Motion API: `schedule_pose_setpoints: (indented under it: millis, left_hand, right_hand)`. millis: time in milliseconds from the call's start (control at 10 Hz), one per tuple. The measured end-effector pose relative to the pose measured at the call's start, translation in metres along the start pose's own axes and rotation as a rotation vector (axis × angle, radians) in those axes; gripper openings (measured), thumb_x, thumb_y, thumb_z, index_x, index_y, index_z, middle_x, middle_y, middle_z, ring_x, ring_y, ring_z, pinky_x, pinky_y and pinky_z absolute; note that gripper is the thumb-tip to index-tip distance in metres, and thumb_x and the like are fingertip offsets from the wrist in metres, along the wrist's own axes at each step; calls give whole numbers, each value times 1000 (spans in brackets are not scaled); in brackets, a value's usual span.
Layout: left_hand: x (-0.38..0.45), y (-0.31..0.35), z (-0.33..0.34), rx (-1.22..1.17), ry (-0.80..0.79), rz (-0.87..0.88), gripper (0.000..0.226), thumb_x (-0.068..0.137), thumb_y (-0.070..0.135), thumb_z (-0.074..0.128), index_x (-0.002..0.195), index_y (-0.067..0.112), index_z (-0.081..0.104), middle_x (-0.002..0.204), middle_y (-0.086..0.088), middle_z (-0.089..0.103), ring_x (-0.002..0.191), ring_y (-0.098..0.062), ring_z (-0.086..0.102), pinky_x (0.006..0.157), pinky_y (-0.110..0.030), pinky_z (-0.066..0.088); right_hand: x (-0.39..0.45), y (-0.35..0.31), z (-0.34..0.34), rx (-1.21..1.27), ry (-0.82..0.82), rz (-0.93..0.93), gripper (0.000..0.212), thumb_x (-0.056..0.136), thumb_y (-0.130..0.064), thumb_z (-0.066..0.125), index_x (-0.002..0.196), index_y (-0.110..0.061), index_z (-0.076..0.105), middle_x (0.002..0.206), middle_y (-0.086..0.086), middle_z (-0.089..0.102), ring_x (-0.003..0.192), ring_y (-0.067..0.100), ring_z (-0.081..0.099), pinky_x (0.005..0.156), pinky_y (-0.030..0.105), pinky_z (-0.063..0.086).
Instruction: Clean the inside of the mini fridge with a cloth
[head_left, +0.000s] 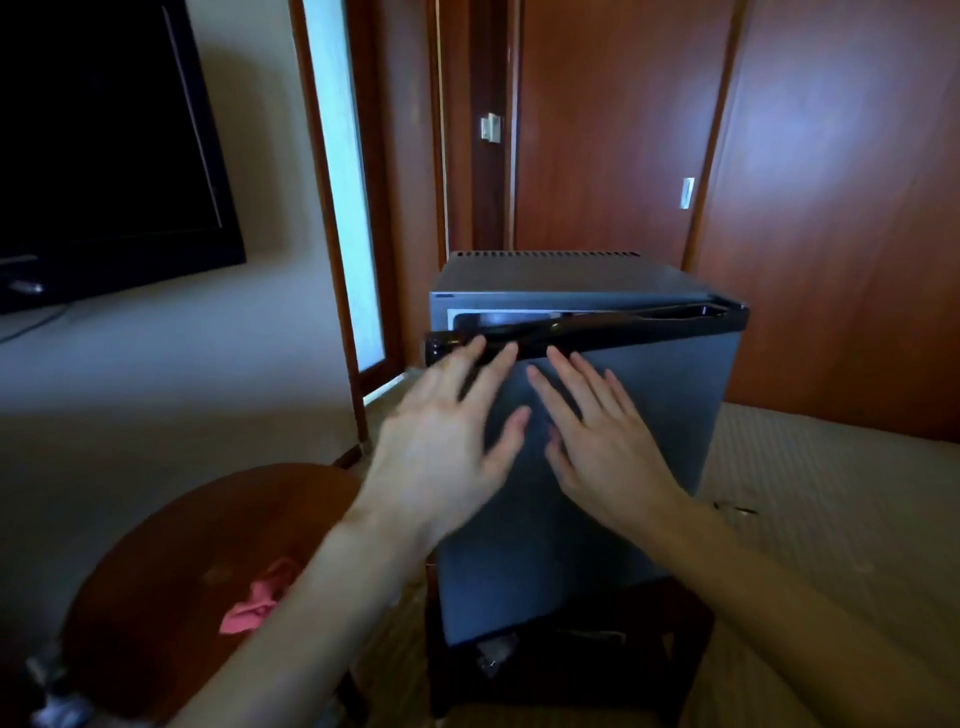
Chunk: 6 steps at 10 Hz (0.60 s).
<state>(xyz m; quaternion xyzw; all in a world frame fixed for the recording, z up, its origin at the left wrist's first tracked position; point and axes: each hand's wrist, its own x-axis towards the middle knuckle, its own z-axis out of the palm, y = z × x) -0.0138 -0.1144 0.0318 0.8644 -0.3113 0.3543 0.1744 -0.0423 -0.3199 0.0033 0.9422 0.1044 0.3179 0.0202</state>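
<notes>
We see the grey mini fridge (670, 415) standing at the centre of the view on a low dark stand (675, 639), with its door ajar: the black top trim of the door (597, 327) angles away from the cabinet at the left end, and a pale strip of the interior shows in the gap behind it. Both hands are spread flat and empty against the door front. The left hand (441, 447), somewhat blurred, reaches toward 12 o'clock, its fingertips (475, 345) touching the black trim near the open corner. The right hand (602, 441) lies just beside it at 3 o'clock of the left, fingers splayed wide on the grey panel, just below the trim.

The pink cloth (254, 605) lies crumpled on the round wooden table (171, 561) at 8 o'clock of the fridge, well apart from both hands and partly hidden by the left forearm. A dark television (104, 140) hangs at 10 o'clock, and wooden doors (727, 130) fill the wall behind the fridge at 12 to 2 o'clock.
</notes>
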Motion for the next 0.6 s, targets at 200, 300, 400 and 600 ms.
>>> schedule_pose_setpoints:
  millis: [200,300,400,600]
  left_hand:
    - [28,-42,84,216,-309,-92,62,106,50,27,161,27,8,169,-1,-5,155,-25,5,122,-40,13]
    - [23,-51,109,266,-324,-15,62,106,48,26,160,31,1,166,-5,-23,153,-30,-14,122,-46,9]
    - [23,-52,109,270,-336,-28,63,105,47,27,160,31,1,165,-8,-25,152,-33,-16,123,-49,8]
    - [30,-18,69,123,-400,-73,55,106,41,33,158,30,21,163,-9,26,145,-31,34,116,-48,35]
  right_hand:
    - [43,36,36,-155,-203,24,70,100,-27,46,161,-18,14,169,6,2,155,28,7,125,47,12]
    - [45,46,41,-221,-220,-27,69,99,-27,51,160,-17,21,169,7,2,155,28,6,124,49,15]
    - [43,47,39,-212,-217,-35,70,96,-26,54,159,-17,26,169,7,4,155,29,7,123,50,19]
    - [40,40,11,-69,-265,76,60,98,-25,48,155,-18,34,165,9,22,150,28,23,121,44,26]
